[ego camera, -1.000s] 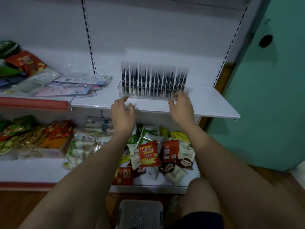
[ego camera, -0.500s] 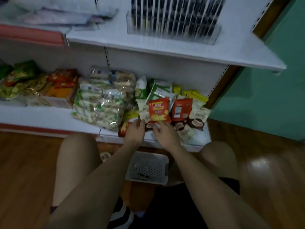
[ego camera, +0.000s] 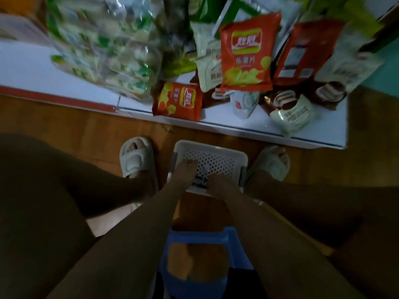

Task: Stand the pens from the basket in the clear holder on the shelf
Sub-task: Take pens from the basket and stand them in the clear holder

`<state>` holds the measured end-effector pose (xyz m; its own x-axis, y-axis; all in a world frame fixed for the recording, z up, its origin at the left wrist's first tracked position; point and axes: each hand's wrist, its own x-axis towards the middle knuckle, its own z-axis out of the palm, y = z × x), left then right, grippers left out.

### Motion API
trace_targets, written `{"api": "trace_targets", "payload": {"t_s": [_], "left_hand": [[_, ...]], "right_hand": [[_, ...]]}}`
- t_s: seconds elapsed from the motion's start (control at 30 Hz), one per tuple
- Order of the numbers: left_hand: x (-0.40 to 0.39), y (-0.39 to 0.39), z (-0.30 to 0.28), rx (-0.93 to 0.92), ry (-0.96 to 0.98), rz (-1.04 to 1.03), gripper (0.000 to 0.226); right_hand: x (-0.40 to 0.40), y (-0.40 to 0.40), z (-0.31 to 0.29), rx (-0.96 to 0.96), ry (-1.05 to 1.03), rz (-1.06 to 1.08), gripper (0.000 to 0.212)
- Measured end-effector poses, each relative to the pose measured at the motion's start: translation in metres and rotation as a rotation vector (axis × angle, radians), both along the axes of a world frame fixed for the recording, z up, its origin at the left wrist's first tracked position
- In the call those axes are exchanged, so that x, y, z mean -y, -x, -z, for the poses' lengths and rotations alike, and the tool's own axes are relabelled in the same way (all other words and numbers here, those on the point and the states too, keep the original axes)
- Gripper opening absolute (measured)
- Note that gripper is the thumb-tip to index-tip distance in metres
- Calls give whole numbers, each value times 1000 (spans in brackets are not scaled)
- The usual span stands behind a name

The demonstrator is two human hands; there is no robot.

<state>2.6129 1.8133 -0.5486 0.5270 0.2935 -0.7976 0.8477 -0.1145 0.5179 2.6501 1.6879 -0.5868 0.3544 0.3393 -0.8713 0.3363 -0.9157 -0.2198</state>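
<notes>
Orange chip bag [ego camera: 246,50], upper centre: Chinese lettering, blurred. White perforated basket [ego camera: 218,154], frame centre (dark pens [ego camera: 201,180] inside). My left hand [ego camera: 184,171] and right hand [ego camera: 218,185] reach in; grip unclear.

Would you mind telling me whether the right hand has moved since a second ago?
Yes. The right hand has come down from the upper shelf's edge into the white basket on the floor.

Bare forearms with no sleeves, bare knees and shins, pale chunky open-toed slides, left slide [ego camera: 136,156], right slide [ego camera: 272,162], dark shorts [ego camera: 241,281] at the bottom edge
</notes>
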Motion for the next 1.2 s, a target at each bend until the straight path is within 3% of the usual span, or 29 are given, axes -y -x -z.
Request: {"api": "trace_targets", "payload": {"t_s": [0.07, 0.17, 0.23, 0.4, 0.6, 0.67, 0.8, 0.9, 1.1, 1.2], "left_hand": [[0, -1, 14, -18, -3, 4, 38], [1, -4, 35, -11, -37, -22, 36], [4, -9, 43, 14, -53, -54, 35], [0, -15, 45, 67, -55, -129, 28], [-14, -16, 29, 214, -147, -234, 27], [-17, -19, 15, 243, -176, -257, 24], [-16, -24, -35, 326, -182, -189, 32], [-14, -25, -81, 396, -177, -189, 38], [-15, -31, -169, 574, -227, -174, 40], [-17, -39, -211, 638, -260, -177, 40]], "right_hand": [[1, 4, 19, 115, -35, 63, 18], [-3, 10, 35, 189, -74, 112, 36], [-4, 9, 47, 191, -67, 89, 46], [-1, -6, 63, 194, 8, 80, 35], [8, -13, 45, 82, -171, 181, 38], [10, -20, 22, 53, -234, 219, 39], [12, -34, -54, -19, -399, 527, 14], [19, -43, -116, -117, -447, 682, 18], [37, -43, -219, -104, -594, 757, 30], [42, -41, -265, -240, -713, 934, 46]]}}
